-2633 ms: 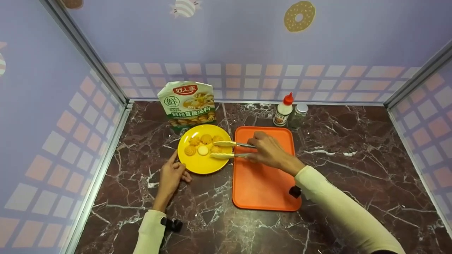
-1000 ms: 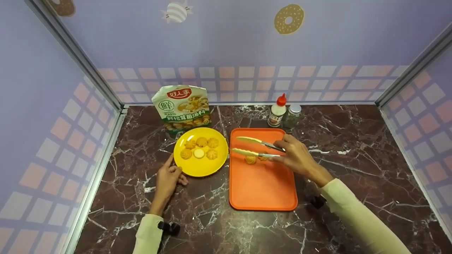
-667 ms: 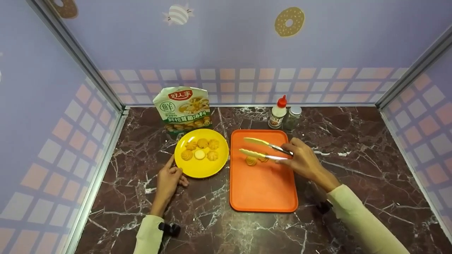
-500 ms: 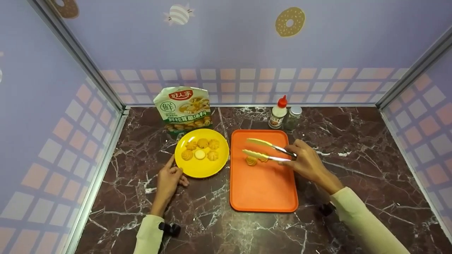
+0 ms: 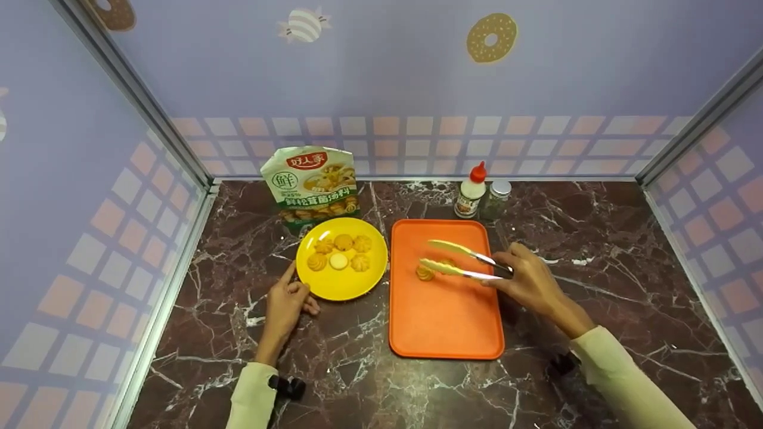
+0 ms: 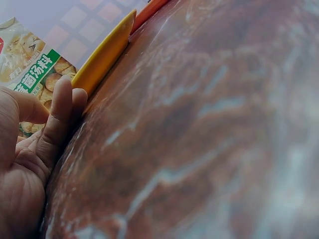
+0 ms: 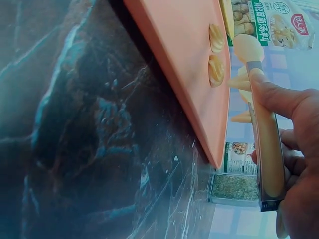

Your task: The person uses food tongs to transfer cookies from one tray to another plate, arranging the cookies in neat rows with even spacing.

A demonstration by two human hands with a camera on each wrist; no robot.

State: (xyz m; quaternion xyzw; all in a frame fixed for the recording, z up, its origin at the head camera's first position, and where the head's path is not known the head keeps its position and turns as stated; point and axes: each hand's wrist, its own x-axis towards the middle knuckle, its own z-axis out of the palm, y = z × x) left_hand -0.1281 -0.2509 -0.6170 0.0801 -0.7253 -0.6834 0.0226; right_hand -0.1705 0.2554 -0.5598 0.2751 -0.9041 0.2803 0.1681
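Observation:
My right hand [image 5: 532, 280] grips a pair of tongs [image 5: 492, 268] with pale yellow tips. Their tips stand apart with nothing between them, above an orange tray [image 5: 444, 322]. Two piped cookies [image 5: 425, 273] lie on that tray, one partly hidden behind the tongs; both cookies [image 7: 216, 69] show in the right wrist view. My left hand [image 5: 287, 304] rests on the table at the left edge of a yellow plate [image 5: 340, 289]. Its fingers touch the plate's rim without curling round it. Several cookies [image 5: 360, 262], one of them round and pale, sit on the plate.
Behind the plate stands a green-and-white food pouch [image 5: 313, 187]. A squeeze bottle with a red cap [image 5: 471, 193] and a glass jar with a silver lid [image 5: 496, 199] stand behind the tray. Patterned walls enclose the dark marbled table [image 5: 334, 381].
My right hand has drawn the tongs rightward from over the plate's cookies to above the tray, then slightly back towards me. The left hand stays at the plate.

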